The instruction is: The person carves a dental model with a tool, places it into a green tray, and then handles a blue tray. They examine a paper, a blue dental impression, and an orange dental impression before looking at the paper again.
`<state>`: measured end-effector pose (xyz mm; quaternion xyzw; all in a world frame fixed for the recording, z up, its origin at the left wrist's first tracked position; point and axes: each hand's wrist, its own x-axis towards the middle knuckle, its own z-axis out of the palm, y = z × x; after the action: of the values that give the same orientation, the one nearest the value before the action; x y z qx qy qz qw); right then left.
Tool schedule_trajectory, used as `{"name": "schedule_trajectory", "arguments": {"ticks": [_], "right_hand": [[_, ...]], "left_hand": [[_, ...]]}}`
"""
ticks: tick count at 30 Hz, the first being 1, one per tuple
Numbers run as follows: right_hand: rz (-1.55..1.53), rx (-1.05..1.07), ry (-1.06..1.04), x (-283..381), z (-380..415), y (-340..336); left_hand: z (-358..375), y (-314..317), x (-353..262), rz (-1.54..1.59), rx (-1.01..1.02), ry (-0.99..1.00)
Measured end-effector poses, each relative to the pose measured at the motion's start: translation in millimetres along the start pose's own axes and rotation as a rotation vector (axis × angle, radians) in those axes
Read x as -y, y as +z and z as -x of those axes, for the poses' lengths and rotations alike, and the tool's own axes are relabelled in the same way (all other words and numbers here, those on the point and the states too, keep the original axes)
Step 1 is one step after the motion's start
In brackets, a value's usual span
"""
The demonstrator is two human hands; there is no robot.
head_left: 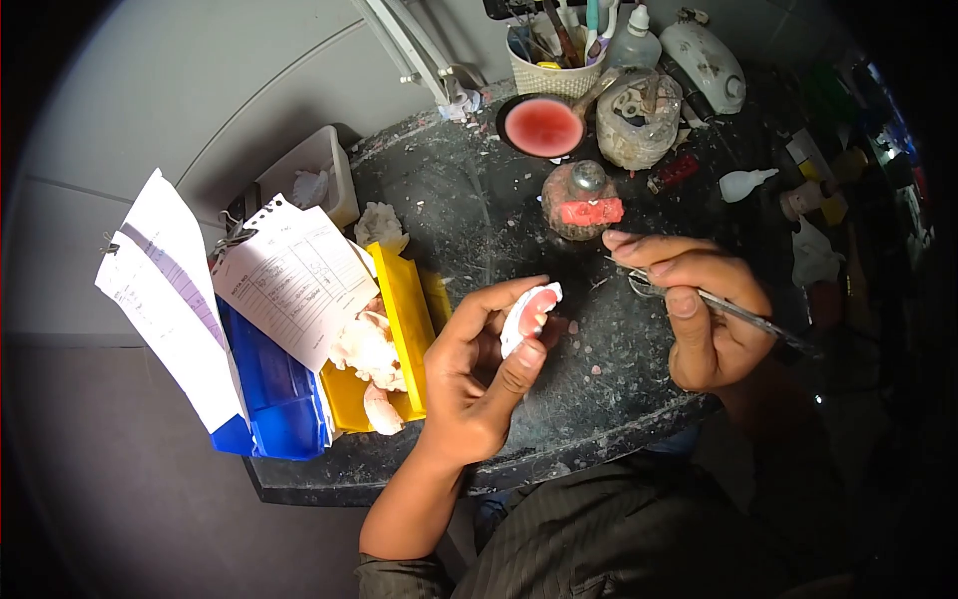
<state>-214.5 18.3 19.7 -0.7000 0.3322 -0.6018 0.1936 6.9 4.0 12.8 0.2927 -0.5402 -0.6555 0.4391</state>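
My left hand grips a small white plaster dental cast with pink wax on its face, held up over the dark worktop. To the right, my right hand is closed around a thin metal wax carver. The carver's tip end lies near my fingertips, apart from the cast. Beyond both hands stands a round, stained burner-like pot with a domed metal cap. A pink wax strip rests against its front.
A dark pan of pink wax sits at the back, beside a cluttered jar and a tool basket. On the left are a yellow bin with plaster pieces, a blue bin and paper slips. The worktop edge curves before me.
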Motion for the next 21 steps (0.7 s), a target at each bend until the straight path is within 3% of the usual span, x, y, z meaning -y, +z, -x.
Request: {"name": "schedule_trajectory", "arguments": {"ticks": [2,7,10,21], "right_hand": [[-0.160,-0.048,0.032,-0.9,1.6,5.4],[0.055,0.120,-0.095,0.0,-2.9,5.8],[0.076,0.160,-0.027,3.8,0.0,6.1],[0.073,0.177,-0.042,3.2,1.3,11.5]], "left_hand": [[0.8,-1.8,2.3,-0.015,0.020,-0.007],[3.1,4.1,8.5,-0.095,0.002,0.058],[3.8,5.1,10.0,-0.140,0.005,0.101],[4.4,4.4,14.0,-0.123,0.020,0.164]]}}
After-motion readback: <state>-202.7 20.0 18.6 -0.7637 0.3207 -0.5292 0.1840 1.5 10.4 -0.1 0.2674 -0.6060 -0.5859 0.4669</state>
